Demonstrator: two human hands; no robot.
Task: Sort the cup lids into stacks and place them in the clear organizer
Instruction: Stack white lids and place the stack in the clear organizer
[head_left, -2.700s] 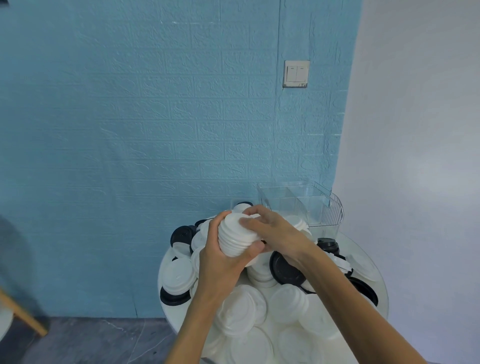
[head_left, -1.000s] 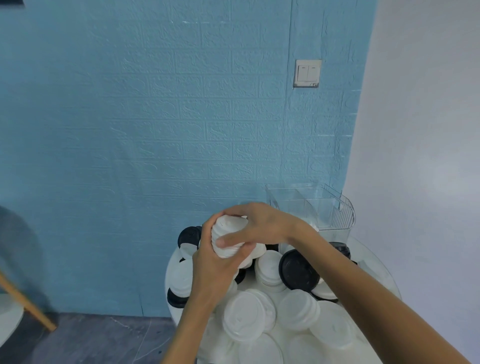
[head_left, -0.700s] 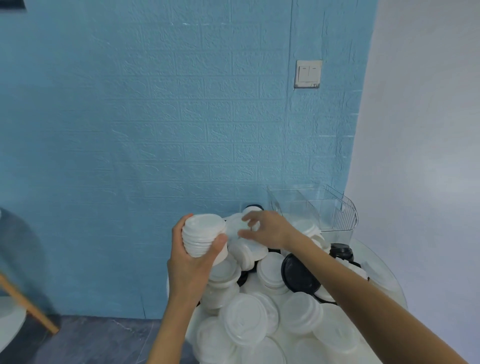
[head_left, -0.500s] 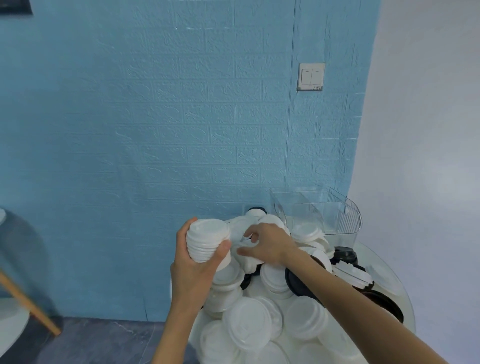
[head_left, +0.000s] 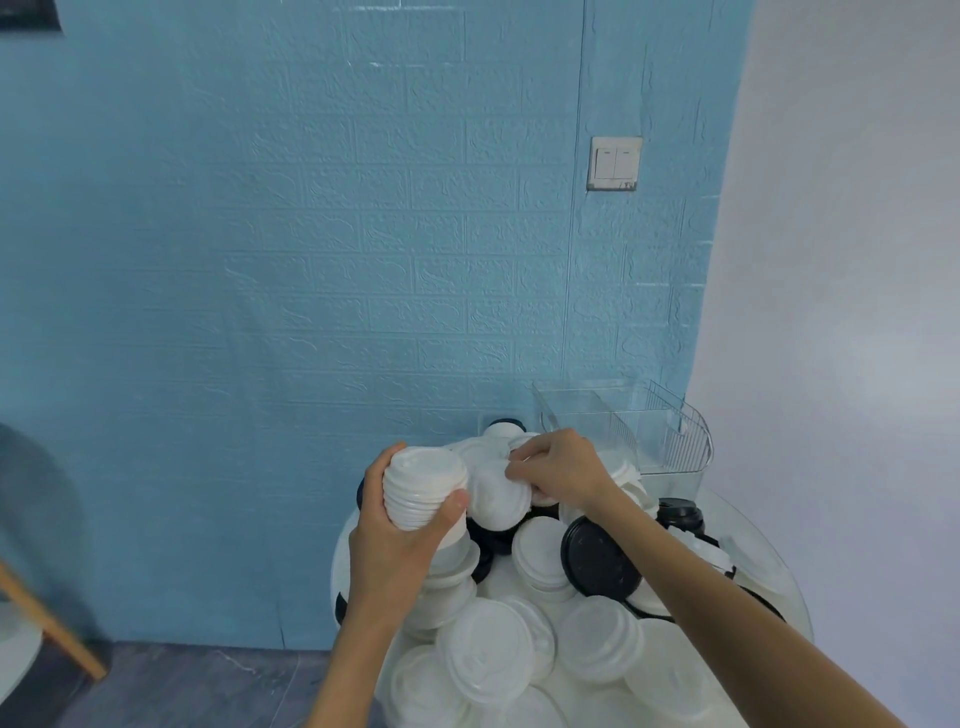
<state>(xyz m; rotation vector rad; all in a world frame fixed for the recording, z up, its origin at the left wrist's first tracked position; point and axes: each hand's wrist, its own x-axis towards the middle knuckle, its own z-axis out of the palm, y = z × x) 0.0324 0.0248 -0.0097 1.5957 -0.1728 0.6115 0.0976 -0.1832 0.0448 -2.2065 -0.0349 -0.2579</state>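
My left hand (head_left: 395, 540) grips a stack of white plastic lids (head_left: 423, 488); my right hand (head_left: 563, 470) pinches a white round lid (head_left: 496, 493) on the pile.

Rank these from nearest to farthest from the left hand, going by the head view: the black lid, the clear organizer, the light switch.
From the left hand:
1. Black lid, in the pile just to its right.
2. Clear organizer, at the table's far right edge, by the wall.
3. Light switch, high on the blue wall, well above the table.
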